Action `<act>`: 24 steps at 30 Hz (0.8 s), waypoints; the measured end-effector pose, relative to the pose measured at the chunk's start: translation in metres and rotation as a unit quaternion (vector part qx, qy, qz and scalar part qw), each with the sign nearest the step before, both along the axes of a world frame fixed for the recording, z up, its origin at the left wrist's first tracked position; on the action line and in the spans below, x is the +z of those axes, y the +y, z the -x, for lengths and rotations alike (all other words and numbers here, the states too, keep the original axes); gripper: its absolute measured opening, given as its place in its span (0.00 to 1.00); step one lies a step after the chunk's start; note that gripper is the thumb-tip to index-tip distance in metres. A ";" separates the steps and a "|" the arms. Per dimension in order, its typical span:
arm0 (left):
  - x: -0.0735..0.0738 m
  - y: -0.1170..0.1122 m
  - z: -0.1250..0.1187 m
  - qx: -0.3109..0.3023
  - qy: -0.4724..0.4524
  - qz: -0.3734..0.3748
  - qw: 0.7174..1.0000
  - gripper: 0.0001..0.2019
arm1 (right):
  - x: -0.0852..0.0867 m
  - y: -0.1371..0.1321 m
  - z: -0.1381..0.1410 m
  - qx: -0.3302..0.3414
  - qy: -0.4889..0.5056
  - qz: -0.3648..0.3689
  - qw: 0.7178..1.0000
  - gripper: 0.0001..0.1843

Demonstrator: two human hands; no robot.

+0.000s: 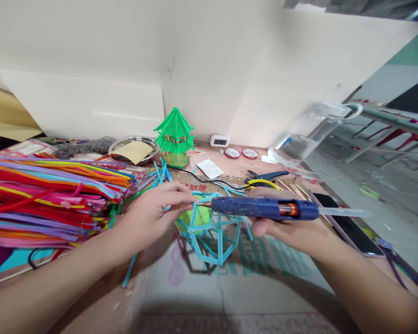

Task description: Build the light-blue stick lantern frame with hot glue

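My right hand (292,229) is wrapped round a blue glue gun (264,207) held level, its metal nozzle pointing left at the top of a light-blue frame of sticks (214,234). A clear glue stick (344,212) juts from the gun's rear. My left hand (156,211) pinches the frame's top edge right at the nozzle tip. The frame stands on brown cardboard (230,283) with a green piece (198,217) inside it.
A big pile of coloured pipe cleaners (52,195) lies at the left. A green pagoda model (174,137) and a metal bowl (134,149) stand at the back. Pliers (264,177), wooden sticks (299,189) and a phone (348,225) lie to the right.
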State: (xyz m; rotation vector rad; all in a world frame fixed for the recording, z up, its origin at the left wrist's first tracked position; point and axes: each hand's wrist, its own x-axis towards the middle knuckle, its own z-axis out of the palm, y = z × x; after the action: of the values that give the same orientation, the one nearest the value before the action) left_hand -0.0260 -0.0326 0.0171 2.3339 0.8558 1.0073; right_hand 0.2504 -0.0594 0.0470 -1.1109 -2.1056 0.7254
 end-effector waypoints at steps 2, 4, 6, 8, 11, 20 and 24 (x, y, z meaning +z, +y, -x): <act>0.000 0.000 0.000 -0.002 0.000 -0.003 1.000 0.11 | 0.002 0.000 0.001 -0.005 -0.010 -0.017 1.000 0.27; 0.000 0.001 -0.001 -0.002 0.000 -0.004 1.000 0.10 | 0.002 -0.001 0.001 -0.007 -0.019 -0.036 0.999 0.28; 0.000 0.001 0.000 -0.001 0.002 -0.004 1.000 0.10 | 0.002 -0.001 0.002 -0.008 -0.028 -0.053 0.998 0.28; -0.001 0.001 0.000 -0.001 0.005 -0.006 1.000 0.10 | 0.002 0.000 0.002 -0.013 -0.034 -0.071 0.997 0.28; -0.002 0.001 0.000 -0.002 0.011 -0.005 1.000 0.10 | 0.002 0.000 0.002 -0.014 -0.044 -0.092 0.995 0.28; -0.002 0.000 0.001 -0.004 0.014 0.004 1.000 0.10 | 0.006 0.001 0.003 -0.002 -0.040 -0.071 0.997 0.30; -0.002 0.000 0.000 -0.008 0.014 0.009 1.000 0.10 | 0.005 0.001 0.004 -0.016 -0.037 -0.064 0.997 0.29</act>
State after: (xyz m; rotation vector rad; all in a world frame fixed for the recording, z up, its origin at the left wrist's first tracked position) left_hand -0.0264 -0.0326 0.0154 2.3406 0.8522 0.9593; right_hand 0.2467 -0.0583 0.0519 -1.1143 -2.1587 0.5341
